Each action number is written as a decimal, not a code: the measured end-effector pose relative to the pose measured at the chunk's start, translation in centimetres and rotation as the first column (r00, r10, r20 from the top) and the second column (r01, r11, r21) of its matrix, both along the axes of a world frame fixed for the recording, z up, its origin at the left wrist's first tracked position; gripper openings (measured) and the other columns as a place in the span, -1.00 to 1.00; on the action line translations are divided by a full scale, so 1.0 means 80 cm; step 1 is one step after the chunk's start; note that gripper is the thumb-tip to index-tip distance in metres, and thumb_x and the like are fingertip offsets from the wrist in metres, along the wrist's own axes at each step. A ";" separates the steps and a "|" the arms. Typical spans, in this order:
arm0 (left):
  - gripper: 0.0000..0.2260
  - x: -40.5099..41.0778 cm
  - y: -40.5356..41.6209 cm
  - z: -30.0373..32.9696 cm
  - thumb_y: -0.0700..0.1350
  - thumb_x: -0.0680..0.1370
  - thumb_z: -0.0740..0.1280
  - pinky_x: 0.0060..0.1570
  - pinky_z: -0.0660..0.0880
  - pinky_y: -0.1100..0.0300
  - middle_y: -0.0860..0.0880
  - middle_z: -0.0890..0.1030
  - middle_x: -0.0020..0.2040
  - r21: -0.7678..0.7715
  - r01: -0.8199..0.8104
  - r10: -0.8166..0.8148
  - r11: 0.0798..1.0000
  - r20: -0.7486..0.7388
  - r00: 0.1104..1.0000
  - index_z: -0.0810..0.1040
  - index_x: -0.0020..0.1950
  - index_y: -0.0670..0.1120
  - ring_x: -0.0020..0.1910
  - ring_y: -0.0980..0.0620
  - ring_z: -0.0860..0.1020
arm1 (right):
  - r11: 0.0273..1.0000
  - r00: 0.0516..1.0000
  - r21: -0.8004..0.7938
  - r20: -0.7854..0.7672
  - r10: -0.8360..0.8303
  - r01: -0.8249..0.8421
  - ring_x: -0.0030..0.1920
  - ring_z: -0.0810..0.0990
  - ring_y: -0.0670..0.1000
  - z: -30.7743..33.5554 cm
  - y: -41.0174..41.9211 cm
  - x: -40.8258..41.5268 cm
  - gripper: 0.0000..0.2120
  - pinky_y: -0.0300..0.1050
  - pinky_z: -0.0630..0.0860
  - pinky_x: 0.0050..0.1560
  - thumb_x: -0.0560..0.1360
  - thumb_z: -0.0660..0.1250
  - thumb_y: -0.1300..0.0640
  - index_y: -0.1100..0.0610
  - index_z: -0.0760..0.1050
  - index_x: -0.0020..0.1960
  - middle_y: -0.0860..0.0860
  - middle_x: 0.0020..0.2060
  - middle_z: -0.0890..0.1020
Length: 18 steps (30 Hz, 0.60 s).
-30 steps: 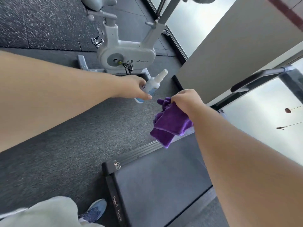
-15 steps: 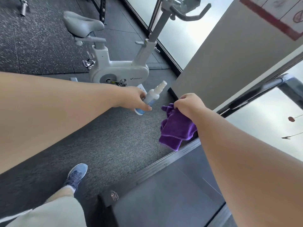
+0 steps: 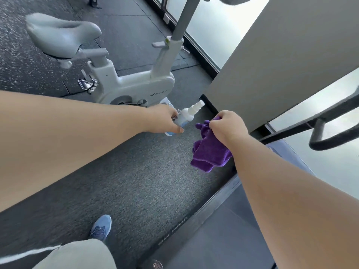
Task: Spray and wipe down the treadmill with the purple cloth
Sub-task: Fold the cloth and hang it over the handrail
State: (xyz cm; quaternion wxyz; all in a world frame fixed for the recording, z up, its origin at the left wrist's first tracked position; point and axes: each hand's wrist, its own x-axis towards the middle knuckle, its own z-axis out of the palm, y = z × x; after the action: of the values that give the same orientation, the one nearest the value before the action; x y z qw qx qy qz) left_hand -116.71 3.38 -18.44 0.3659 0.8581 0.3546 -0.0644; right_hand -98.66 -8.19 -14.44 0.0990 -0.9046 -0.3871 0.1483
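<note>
At six o'clock, nearest the camera, a knee in light trousers and a blue shoe (image 3: 101, 227) stand on the grey carpet (image 3: 116, 181), and the shoe has come further into view than it was half a second ago, so the person appears to be stepping forward along the machine. At five o'clock the treadmill (image 3: 213, 239) shows its dark belt and side rail, and less of the deck is visible now than a second ago. Further out, around the centre, the right hand (image 3: 227, 127) has its fingers curled tight round a bunch of the purple cloth (image 3: 210, 152), which hangs below the fist in the air, above the carpet and just off the rail, not touching the treadmill. At eleven o'clock from it, the left hand (image 3: 165, 119) is wrapped round the spray bottle (image 3: 186, 115), nozzle pointing toward one o'clock; both grips look as they did before. At three o'clock the black handrail (image 3: 310, 121) has come closer, which suggests spraying is about to begin up front; no wiping has been done yet. Beyond, at eleven o'clock, stands the white exercise bike (image 3: 136, 86).
</note>
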 end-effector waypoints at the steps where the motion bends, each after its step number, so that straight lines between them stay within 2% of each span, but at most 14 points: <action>1: -0.63 0.007 0.013 -0.002 0.23 0.55 0.42 -0.07 0.50 0.07 0.00 0.59 -0.02 0.001 -0.001 0.001 1.000 -0.003 1.000 0.54 0.16 -0.02 -0.01 -0.06 0.57 | 1.000 1.000 0.004 0.011 -0.008 0.008 -0.05 0.56 0.11 0.000 0.009 0.004 -0.87 -0.08 0.40 -0.16 0.52 0.28 0.12 0.05 0.59 -0.01 0.01 -0.10 0.62; 3: -0.65 0.025 0.033 -0.005 0.24 0.54 0.41 -0.15 0.43 0.11 0.04 0.55 -0.08 -0.007 -0.006 0.006 1.000 0.000 1.000 0.52 0.14 0.02 -0.06 -0.01 0.54 | 0.999 0.999 0.005 0.029 -0.035 0.034 -0.06 0.55 0.11 -0.001 0.020 0.015 -0.88 -0.08 0.36 -0.17 0.54 0.28 0.10 0.05 0.59 -0.01 0.01 -0.11 0.61; 7: -0.65 0.072 0.055 -0.018 0.24 0.54 0.41 -0.05 0.48 0.09 -0.02 0.59 -0.01 -0.064 -0.024 0.024 0.998 0.000 1.000 0.54 0.12 0.01 -0.01 -0.04 0.57 | 0.996 0.995 0.009 0.043 -0.090 0.090 -0.03 0.54 0.11 -0.010 0.032 0.053 -0.88 -0.07 0.38 -0.12 0.54 0.29 0.09 0.04 0.59 -0.01 0.01 -0.07 0.62; 11: -0.66 0.121 0.070 -0.028 0.22 0.51 0.45 -0.07 0.51 0.09 -0.03 0.61 -0.03 -0.116 -0.001 0.002 0.993 0.005 1.000 0.56 0.08 0.00 -0.06 -0.01 0.58 | 0.993 0.993 -0.001 0.028 -0.116 0.116 -0.07 0.53 0.09 -0.021 0.038 0.099 -0.89 -0.10 0.30 -0.27 0.54 0.26 0.11 0.03 0.57 -0.04 0.00 -0.09 0.61; 13: -0.65 0.150 0.078 -0.027 0.21 0.50 0.47 -0.08 0.49 0.11 0.00 0.62 0.00 -0.135 0.002 0.000 0.991 0.012 1.000 0.57 0.14 0.02 -0.04 0.01 0.58 | 0.994 0.993 -0.010 0.016 -0.113 0.113 -0.09 0.52 0.09 -0.023 0.044 0.129 -0.91 -0.11 0.28 -0.29 0.53 0.26 0.12 0.02 0.55 -0.06 -0.01 -0.11 0.60; 15: -0.59 0.183 0.088 -0.024 0.20 0.50 0.47 0.03 0.52 0.10 0.01 0.63 0.05 -0.138 -0.005 0.009 0.990 0.022 1.000 0.58 0.24 0.02 0.03 -0.01 0.60 | 0.994 0.994 -0.008 0.001 -0.110 0.110 -0.12 0.52 0.07 -0.022 0.055 0.164 -0.90 -0.11 0.29 -0.29 0.53 0.26 0.12 0.03 0.55 -0.06 -0.02 -0.14 0.59; 18: -0.56 0.238 0.100 -0.012 0.20 0.51 0.47 0.18 0.54 0.03 -0.03 0.64 0.10 -0.111 -0.022 0.024 0.994 0.018 1.000 0.57 0.28 0.00 0.07 -0.05 0.61 | 0.995 0.995 0.023 0.006 -0.102 0.102 -0.14 0.51 0.07 -0.012 0.070 0.219 -0.92 -0.11 0.30 -0.29 0.54 0.26 0.13 0.04 0.54 -0.07 -0.02 -0.16 0.58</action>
State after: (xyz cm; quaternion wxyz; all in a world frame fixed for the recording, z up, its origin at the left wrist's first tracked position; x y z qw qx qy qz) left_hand -97.65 11.41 -19.38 0.4172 0.8328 0.3568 -0.0712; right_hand -81.18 -2.57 -15.41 0.1152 -0.9225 -0.3425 0.1356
